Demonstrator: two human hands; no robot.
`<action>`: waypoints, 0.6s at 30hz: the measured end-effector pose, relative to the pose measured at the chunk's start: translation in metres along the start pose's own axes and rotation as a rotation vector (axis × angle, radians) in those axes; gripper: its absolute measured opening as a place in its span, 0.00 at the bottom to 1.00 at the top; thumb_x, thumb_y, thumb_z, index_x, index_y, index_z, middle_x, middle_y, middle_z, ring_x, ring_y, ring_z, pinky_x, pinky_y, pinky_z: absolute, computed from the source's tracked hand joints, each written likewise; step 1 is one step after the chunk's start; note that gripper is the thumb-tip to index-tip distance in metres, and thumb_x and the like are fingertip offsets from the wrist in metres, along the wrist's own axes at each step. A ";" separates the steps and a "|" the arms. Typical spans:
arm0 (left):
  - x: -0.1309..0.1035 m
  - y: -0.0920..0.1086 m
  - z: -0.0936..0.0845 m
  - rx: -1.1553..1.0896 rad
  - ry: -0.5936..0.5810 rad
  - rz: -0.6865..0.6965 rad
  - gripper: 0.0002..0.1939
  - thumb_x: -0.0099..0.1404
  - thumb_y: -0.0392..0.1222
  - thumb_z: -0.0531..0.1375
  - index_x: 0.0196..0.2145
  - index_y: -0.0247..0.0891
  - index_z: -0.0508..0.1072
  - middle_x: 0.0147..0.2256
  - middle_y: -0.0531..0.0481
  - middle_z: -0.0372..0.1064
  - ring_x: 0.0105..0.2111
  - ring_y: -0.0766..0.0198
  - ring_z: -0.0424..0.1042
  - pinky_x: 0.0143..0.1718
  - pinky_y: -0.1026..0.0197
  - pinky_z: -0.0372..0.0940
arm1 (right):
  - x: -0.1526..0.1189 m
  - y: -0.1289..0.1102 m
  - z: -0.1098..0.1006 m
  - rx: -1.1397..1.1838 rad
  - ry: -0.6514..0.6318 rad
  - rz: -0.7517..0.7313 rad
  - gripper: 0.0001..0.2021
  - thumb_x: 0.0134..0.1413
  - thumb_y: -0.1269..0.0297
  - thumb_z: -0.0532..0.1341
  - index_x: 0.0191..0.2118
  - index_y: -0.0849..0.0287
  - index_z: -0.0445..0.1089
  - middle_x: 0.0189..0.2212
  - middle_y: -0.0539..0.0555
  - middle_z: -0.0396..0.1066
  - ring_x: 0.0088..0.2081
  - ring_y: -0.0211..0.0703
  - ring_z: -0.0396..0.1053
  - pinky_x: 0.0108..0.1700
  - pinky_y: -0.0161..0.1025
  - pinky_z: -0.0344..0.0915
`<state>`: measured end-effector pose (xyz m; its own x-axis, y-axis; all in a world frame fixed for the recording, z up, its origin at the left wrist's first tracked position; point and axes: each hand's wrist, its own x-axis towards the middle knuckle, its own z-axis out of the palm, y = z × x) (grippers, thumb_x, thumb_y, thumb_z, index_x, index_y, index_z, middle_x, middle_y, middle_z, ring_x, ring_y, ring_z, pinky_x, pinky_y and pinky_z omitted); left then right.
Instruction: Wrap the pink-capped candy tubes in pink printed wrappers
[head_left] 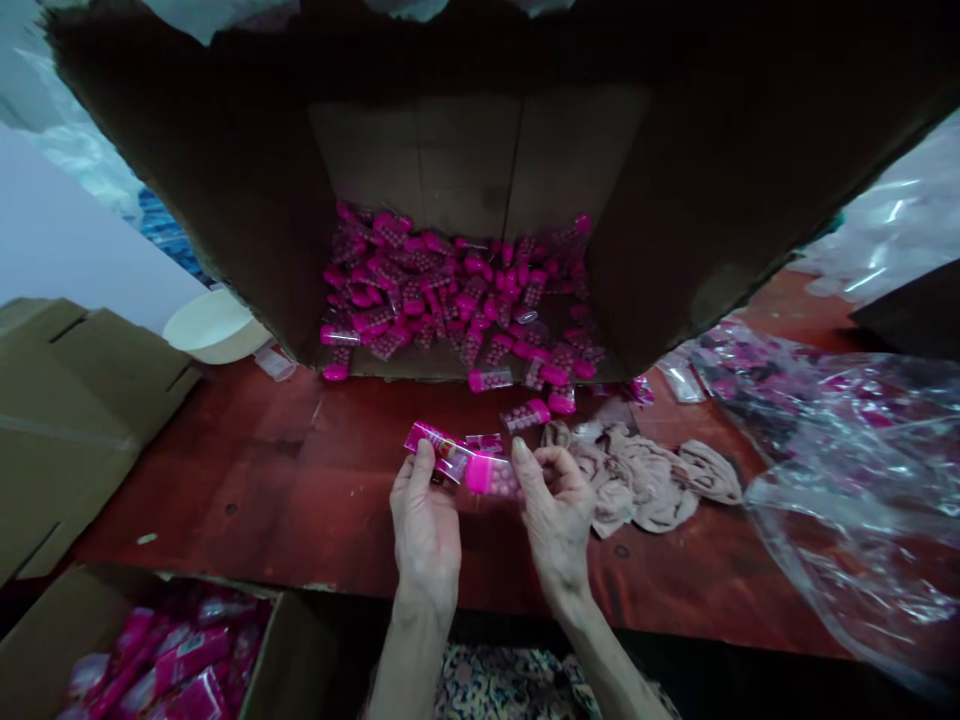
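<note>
My left hand (426, 520) pinches a flat, shiny pink printed wrapper (436, 449) between thumb and fingers. Just to its right, my right hand (553, 500) grips the clear end of a small bottle (491, 474) with a pink cap and pale pink balls inside. The cap points left and meets the open-looking right end of the wrapper. Behind the hands, a large cardboard box (480, 140) lies on its side with many similar pink-capped bottles (450, 290) inside. A few bottles have spilled onto the red table (300, 490).
A crumpled beige cloth (649, 480) lies right of my hands. Farther right is a clear plastic bag (847, 480) with pink pieces. An open carton (281, 640) of pink packets stands lower left. A white bowl (214, 325) and another cardboard box (82, 410) are at the left.
</note>
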<state>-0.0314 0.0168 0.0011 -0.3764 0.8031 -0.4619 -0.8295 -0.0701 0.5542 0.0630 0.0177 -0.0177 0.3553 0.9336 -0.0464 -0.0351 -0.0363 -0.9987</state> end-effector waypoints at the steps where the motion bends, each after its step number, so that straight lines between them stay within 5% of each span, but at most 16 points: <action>1: -0.001 -0.001 0.000 -0.001 -0.007 0.001 0.06 0.54 0.41 0.64 0.30 0.36 0.74 0.28 0.52 0.74 0.28 0.67 0.71 0.38 0.60 0.64 | 0.000 0.000 -0.001 -0.014 0.009 -0.011 0.18 0.45 0.48 0.61 0.23 0.57 0.60 0.16 0.44 0.60 0.18 0.34 0.58 0.19 0.32 0.55; 9: -0.003 -0.010 0.002 0.017 0.009 0.004 0.07 0.54 0.41 0.64 0.30 0.35 0.74 0.29 0.50 0.75 0.30 0.65 0.72 0.40 0.58 0.62 | -0.001 0.001 -0.003 -0.059 0.068 -0.035 0.16 0.48 0.53 0.62 0.24 0.57 0.58 0.18 0.43 0.53 0.19 0.32 0.51 0.21 0.31 0.52; 14: -0.001 -0.016 -0.002 0.067 0.001 0.040 0.06 0.53 0.40 0.64 0.28 0.35 0.74 0.27 0.51 0.74 0.27 0.67 0.71 0.34 0.62 0.62 | 0.004 0.009 -0.003 0.024 0.103 0.008 0.15 0.47 0.54 0.63 0.25 0.58 0.60 0.19 0.44 0.57 0.20 0.32 0.57 0.22 0.30 0.57; 18: 0.003 -0.020 -0.006 0.089 0.014 0.074 0.07 0.52 0.41 0.65 0.28 0.35 0.74 0.27 0.52 0.72 0.26 0.69 0.69 0.32 0.63 0.61 | 0.005 0.014 0.000 0.150 0.080 0.084 0.16 0.46 0.53 0.63 0.25 0.58 0.59 0.14 0.40 0.56 0.13 0.28 0.54 0.13 0.26 0.51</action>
<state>-0.0186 0.0169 -0.0154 -0.4412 0.7895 -0.4268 -0.7597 -0.0754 0.6459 0.0640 0.0221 -0.0318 0.4183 0.8979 -0.1371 -0.2049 -0.0538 -0.9773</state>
